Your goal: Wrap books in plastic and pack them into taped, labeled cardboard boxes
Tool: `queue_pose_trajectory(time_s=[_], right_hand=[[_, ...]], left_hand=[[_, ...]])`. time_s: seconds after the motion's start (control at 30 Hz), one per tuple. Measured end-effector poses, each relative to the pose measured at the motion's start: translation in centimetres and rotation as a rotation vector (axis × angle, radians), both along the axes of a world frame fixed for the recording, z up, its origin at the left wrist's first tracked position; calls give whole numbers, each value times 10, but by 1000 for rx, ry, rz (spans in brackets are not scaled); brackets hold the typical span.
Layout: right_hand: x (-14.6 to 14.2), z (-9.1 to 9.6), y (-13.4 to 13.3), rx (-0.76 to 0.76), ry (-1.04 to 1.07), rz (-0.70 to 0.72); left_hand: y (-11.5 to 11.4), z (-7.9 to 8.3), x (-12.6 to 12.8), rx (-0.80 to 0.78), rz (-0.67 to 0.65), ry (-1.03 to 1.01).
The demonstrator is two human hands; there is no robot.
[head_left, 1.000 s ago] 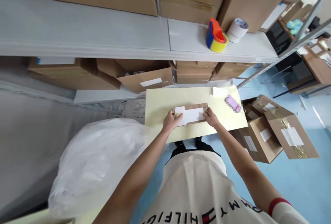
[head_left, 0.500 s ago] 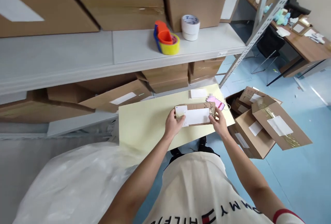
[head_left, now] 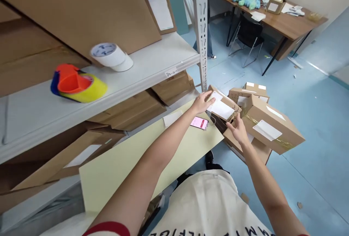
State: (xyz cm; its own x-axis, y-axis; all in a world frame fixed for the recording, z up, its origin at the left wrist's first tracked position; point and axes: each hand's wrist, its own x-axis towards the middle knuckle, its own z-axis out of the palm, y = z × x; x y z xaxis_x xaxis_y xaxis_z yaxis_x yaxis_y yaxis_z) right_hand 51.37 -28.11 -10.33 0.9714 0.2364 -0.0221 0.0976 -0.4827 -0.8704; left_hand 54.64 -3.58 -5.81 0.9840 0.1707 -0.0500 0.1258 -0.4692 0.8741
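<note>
A small cardboard box (head_left: 225,101) with white labels and dark handwriting is between my two hands, tilted, over a larger carton at the right end of the table. My left hand (head_left: 203,103) grips its left end, thumb across the label. At the near right corner, my right hand (head_left: 238,130) has thumb and fingers against the box. A phone with a pink screen (head_left: 199,122) lies on the pale yellow table (head_left: 117,167) below my left forearm. Beside the phone is a white paper slip (head_left: 172,118).
A taped box (head_left: 272,125) leans on the cartons at right. The grey shelf (head_left: 152,65) holds an orange-and-yellow tape dispenser (head_left: 77,83), white tape rolls (head_left: 111,56) and large cartons. A metal post (head_left: 201,28) rises nearby. Behind are a desk (head_left: 289,25), a chair (head_left: 249,34) and another person.
My hands have carried the small box from above the table to the right, over the cartons. The view has turned right, bringing more of the desk and another person into sight.
</note>
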Motion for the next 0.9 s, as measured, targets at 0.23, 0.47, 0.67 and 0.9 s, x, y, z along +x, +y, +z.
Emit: queue_pose_trajectory(time_s=[0.23, 0.47, 0.67, 0.9], right_hand=[[10, 0, -6, -3, -41, -17], [18, 11, 0, 30, -108, -30], [-6, 31, 37, 145, -176, 93], [-96, 40, 142, 291, 42, 663]], left_hand=[[-20, -30, 31, -271, -195, 32], [-12, -9, -1, -340, -164, -33], [11, 13, -92, -377, -13, -156], [40, 22, -302, -233, 535, -199]])
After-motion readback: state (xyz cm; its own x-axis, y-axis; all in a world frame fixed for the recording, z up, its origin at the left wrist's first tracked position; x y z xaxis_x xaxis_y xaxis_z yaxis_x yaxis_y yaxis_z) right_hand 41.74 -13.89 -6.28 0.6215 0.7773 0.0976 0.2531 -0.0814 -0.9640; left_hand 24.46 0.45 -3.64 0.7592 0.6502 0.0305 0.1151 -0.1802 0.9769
